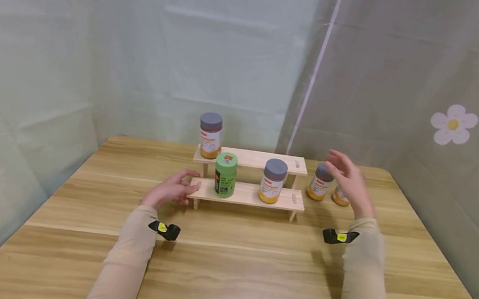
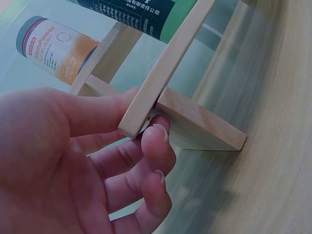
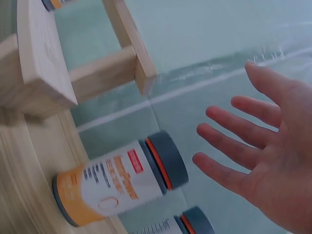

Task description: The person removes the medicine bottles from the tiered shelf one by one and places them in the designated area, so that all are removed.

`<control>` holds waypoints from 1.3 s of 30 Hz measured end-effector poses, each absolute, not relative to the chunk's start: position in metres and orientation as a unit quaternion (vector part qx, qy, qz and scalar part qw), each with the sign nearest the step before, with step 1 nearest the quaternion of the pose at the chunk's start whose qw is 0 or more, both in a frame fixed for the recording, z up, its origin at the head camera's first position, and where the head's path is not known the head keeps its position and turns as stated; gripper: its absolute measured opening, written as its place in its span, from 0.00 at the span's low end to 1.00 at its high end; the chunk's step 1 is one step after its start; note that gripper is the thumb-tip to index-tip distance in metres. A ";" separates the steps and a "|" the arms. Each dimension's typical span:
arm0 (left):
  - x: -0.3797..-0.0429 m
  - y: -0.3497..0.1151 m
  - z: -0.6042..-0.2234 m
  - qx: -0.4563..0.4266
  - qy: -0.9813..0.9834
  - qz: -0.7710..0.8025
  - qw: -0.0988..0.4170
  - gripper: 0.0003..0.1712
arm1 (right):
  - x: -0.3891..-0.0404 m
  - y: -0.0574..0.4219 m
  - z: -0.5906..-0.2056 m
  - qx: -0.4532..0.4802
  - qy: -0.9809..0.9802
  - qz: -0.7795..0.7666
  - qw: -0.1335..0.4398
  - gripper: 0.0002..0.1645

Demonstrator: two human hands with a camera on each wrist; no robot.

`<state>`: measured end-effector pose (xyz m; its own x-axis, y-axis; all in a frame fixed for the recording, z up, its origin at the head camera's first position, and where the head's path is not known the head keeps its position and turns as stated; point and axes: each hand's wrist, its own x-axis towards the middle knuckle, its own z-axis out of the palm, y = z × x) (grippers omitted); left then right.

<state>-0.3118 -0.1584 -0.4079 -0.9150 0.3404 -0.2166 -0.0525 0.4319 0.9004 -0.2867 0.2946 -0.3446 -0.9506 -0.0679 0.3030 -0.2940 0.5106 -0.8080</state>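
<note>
A two-step wooden rack [image 1: 246, 201] stands on the table. My left hand [image 1: 172, 189] pinches the left end of its lower shelf, thumb on top and fingers beneath, as the left wrist view shows. On that shelf stand a green jar [image 1: 225, 175] and, to its right, a grey-lidded supplement jar [image 1: 272, 182]. Another grey-lidded jar [image 1: 210, 135] is at the left of the upper shelf. My right hand [image 1: 350, 183], fingers spread and holding nothing, hovers by two more such jars on the table, the nearer jar [image 3: 117, 180] and one jar [image 1: 340, 197] partly hidden behind the hand.
The wooden table [image 1: 244, 278] reaches back to a pale curtain [image 1: 231, 41] behind the rack. More curtain with white flowers [image 1: 453, 125] hangs at the right. A small black camera [image 1: 165, 230] is strapped to the left wrist and another camera [image 1: 339, 237] to the right.
</note>
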 end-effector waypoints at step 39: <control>-0.315 -0.160 -0.409 0.084 0.816 0.540 0.191 0.31 | -0.316 0.219 -0.318 0.156 -0.851 0.498 0.065 0.31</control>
<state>-0.3151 -0.1600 -0.4086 -0.9127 0.3431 -0.2218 -0.0699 0.4038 0.9122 -0.3161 0.2191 -0.3185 -0.9427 -0.2017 0.2657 -0.3304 0.4554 -0.8267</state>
